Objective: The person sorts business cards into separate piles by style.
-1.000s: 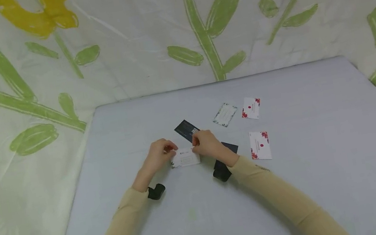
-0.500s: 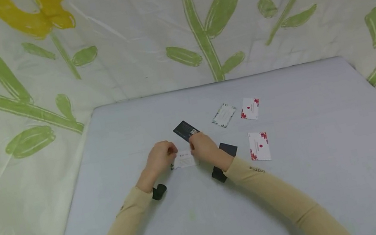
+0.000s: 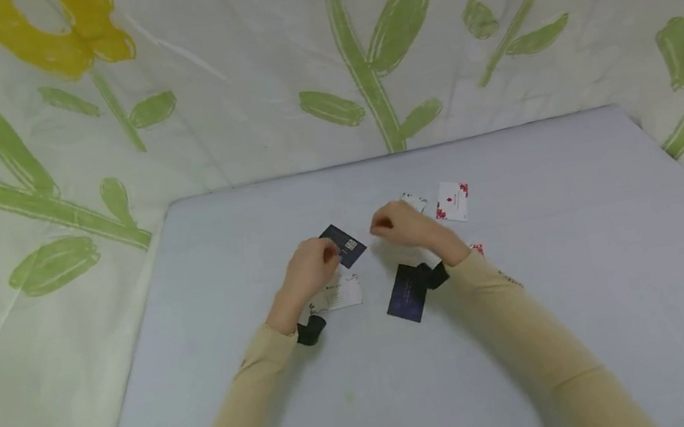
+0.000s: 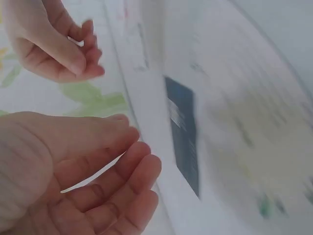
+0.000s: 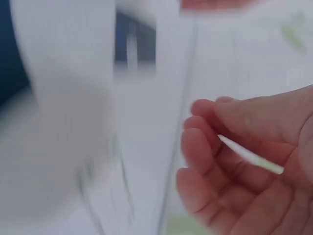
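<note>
My left hand (image 3: 309, 271) hovers with loosely bent fingers over the left end of a white business card (image 3: 344, 292). Just beyond that card lies a black card with a QR code (image 3: 348, 245), partly overlapped by the left fingers in the head view. My right hand (image 3: 411, 226) is raised to the right of the black card, its fingers loosely curved. Both wrist views show the left palm (image 4: 98, 181) and right palm (image 5: 244, 166) holding nothing. A dark blue card (image 3: 407, 301) lies below the right hand.
At the back right are a white card with green leaves (image 3: 415, 200), partly behind the right hand, and a card with red flowers (image 3: 452, 202). A second red-flowered card (image 3: 476, 248) is mostly hidden by the right wrist. A flower-painted sheet (image 3: 257, 121) hangs behind the table.
Both hands have come off the white card, which stays on the table. The right hand has moved right and away, uncovering the dark blue card. The left has shifted slightly right and up.
</note>
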The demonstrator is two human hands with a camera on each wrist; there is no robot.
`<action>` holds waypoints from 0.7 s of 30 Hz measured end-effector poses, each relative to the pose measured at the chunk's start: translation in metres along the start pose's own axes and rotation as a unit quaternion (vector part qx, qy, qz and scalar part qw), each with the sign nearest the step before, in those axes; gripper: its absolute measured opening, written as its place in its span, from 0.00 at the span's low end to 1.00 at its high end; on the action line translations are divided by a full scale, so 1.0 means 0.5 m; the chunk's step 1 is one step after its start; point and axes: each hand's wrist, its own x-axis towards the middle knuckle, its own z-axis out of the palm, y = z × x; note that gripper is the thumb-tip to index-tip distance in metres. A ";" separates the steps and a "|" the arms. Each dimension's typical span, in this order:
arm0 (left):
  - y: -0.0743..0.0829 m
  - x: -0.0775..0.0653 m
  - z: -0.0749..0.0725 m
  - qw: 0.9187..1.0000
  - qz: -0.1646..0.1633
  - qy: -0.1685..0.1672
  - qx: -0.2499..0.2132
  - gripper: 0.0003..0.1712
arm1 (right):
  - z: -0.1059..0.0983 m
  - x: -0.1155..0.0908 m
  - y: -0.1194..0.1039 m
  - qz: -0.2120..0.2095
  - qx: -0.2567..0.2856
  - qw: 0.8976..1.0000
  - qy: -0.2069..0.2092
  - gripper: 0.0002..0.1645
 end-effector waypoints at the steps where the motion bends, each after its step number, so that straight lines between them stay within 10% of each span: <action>1: 0.014 0.013 0.004 1.000 0.005 0.002 -0.006 0.08 | -0.023 -0.001 0.016 0.000 -0.011 1.000 0.013 0.09; 7: 0.083 0.094 0.047 1.000 0.011 -0.006 0.001 0.15 | -0.097 -0.001 0.091 0.044 -0.096 0.994 0.002 0.15; 21: 0.119 0.179 0.157 0.990 -0.046 0.005 0.137 0.29 | -0.024 0.061 0.242 0.047 -0.124 0.988 -0.078 0.31</action>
